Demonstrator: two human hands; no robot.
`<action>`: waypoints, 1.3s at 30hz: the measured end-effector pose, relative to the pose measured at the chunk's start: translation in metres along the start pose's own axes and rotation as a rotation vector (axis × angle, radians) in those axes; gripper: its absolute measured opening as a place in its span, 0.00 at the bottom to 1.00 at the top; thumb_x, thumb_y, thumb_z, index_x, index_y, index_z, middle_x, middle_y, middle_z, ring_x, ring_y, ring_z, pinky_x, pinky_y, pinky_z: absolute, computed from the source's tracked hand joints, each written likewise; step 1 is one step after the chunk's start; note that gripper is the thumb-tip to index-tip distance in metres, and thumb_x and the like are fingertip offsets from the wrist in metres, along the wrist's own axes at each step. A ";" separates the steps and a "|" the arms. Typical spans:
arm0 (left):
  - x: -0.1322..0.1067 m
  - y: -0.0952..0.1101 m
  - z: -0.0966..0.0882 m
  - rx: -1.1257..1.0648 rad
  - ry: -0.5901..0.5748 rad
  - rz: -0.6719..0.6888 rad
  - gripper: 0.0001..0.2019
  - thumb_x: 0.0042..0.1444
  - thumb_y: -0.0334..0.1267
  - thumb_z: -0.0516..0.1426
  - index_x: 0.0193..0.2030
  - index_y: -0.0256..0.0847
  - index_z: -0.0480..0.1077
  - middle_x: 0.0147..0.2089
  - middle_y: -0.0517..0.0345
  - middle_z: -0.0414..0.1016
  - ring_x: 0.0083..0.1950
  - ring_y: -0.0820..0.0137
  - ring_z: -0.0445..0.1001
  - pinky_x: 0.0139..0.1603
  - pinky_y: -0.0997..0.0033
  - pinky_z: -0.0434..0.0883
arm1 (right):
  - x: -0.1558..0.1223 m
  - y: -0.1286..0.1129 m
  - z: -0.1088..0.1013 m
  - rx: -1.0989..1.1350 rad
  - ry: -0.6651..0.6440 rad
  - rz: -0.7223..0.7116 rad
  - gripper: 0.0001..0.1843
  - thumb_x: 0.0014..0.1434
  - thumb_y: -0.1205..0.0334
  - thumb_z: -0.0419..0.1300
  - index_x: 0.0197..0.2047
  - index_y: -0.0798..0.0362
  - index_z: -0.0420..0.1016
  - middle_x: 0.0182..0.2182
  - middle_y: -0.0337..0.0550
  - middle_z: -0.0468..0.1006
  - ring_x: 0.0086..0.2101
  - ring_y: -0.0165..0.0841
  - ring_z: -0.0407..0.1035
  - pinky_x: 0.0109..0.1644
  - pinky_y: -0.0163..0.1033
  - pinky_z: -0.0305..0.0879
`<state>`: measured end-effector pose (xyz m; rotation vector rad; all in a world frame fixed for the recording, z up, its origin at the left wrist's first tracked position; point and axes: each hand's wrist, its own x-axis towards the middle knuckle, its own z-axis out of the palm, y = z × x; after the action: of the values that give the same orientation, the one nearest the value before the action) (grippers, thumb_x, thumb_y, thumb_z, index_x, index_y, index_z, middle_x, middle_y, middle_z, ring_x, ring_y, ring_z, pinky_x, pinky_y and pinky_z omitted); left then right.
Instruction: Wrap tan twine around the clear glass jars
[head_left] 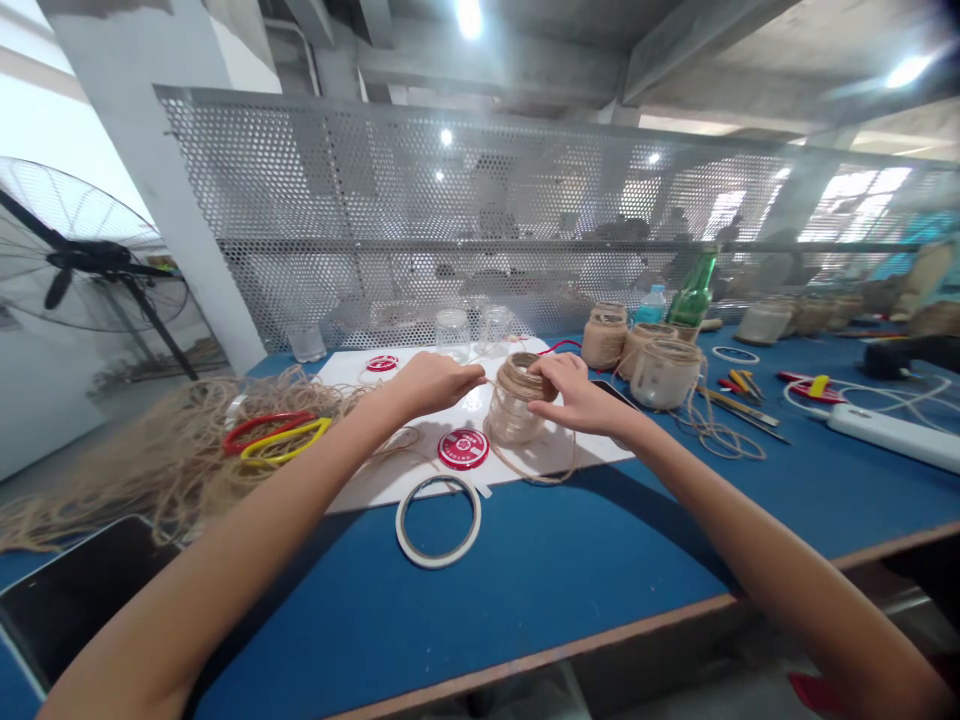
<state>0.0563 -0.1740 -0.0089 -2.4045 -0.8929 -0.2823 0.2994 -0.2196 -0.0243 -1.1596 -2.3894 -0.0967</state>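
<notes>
A glass jar [516, 425] stands on a white sheet [360, 490], its neck wound with brown twine [517, 375]. My right hand [574, 395] is closed around the jar's neck from the right, thumb in front. To the left of the jar, my left hand [439, 383] is pinched on a strand of twine that runs to the neck. A loop of twine hangs down in front of the jar. Just left of the jar lies a red lid [463, 449], and nearer me a roll of white tape [438, 562].
Loose twine [187, 440] heaps at the left, with red-handled and yellow-handled scissors [285, 440] on it. Twine-wrapped jars [604, 337], a green bottle [694, 290] and tools [742, 385] stand or lie at the right. A power strip [892, 435] is farther right. Behind rises a perforated metal screen [405, 200].
</notes>
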 end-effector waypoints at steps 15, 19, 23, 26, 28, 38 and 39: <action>0.002 0.010 -0.003 0.004 -0.047 -0.085 0.25 0.62 0.49 0.44 0.63 0.42 0.51 0.25 0.55 0.73 0.25 0.67 0.71 0.26 0.75 0.58 | -0.001 -0.004 -0.001 0.045 0.007 -0.064 0.09 0.55 0.59 0.51 0.39 0.52 0.61 0.34 0.43 0.65 0.39 0.37 0.56 0.47 0.46 0.52; 0.002 0.006 -0.005 -0.051 -0.063 -0.013 0.27 0.62 0.45 0.46 0.67 0.48 0.41 0.26 0.58 0.73 0.24 0.71 0.69 0.27 0.76 0.58 | -0.001 -0.004 -0.002 0.050 0.010 -0.108 0.10 0.55 0.59 0.52 0.41 0.51 0.61 0.37 0.44 0.66 0.41 0.38 0.56 0.49 0.47 0.52; 0.003 0.002 -0.002 -0.150 -0.059 0.024 0.23 0.62 0.45 0.47 0.64 0.50 0.50 0.25 0.60 0.70 0.24 0.73 0.67 0.27 0.77 0.58 | -0.001 -0.002 -0.003 0.064 0.034 -0.126 0.12 0.55 0.59 0.53 0.44 0.50 0.62 0.42 0.45 0.65 0.45 0.38 0.56 0.53 0.49 0.51; 0.003 0.002 0.000 -0.271 -0.042 0.024 0.22 0.61 0.46 0.48 0.61 0.49 0.54 0.24 0.61 0.69 0.24 0.73 0.66 0.26 0.77 0.57 | -0.002 0.002 -0.004 0.050 0.045 -0.128 0.15 0.55 0.58 0.54 0.47 0.49 0.64 0.45 0.46 0.64 0.47 0.39 0.56 0.55 0.52 0.50; 0.004 0.004 -0.001 -0.358 -0.043 0.027 0.21 0.61 0.45 0.48 0.61 0.47 0.54 0.23 0.63 0.68 0.23 0.74 0.65 0.26 0.77 0.56 | -0.003 0.005 -0.005 0.009 0.055 -0.111 0.18 0.54 0.58 0.54 0.49 0.48 0.65 0.47 0.47 0.63 0.49 0.41 0.55 0.57 0.55 0.47; 0.005 0.026 -0.010 -0.473 -0.063 -0.004 0.17 0.59 0.40 0.48 0.54 0.40 0.56 0.29 0.58 0.73 0.28 0.69 0.70 0.27 0.75 0.60 | -0.007 -0.012 -0.004 -0.056 0.098 -0.069 0.21 0.56 0.56 0.52 0.53 0.49 0.62 0.51 0.47 0.64 0.53 0.42 0.54 0.60 0.57 0.39; 0.005 0.031 -0.013 -0.451 -0.061 -0.026 0.16 0.59 0.41 0.48 0.52 0.39 0.57 0.30 0.57 0.73 0.29 0.68 0.71 0.27 0.74 0.60 | -0.007 -0.014 -0.003 -0.072 0.113 -0.062 0.20 0.57 0.54 0.53 0.52 0.49 0.62 0.49 0.47 0.66 0.52 0.42 0.55 0.60 0.57 0.36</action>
<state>0.0805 -0.1978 -0.0099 -2.8275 -0.9698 -0.4648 0.2935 -0.2350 -0.0226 -1.0818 -2.3390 -0.2642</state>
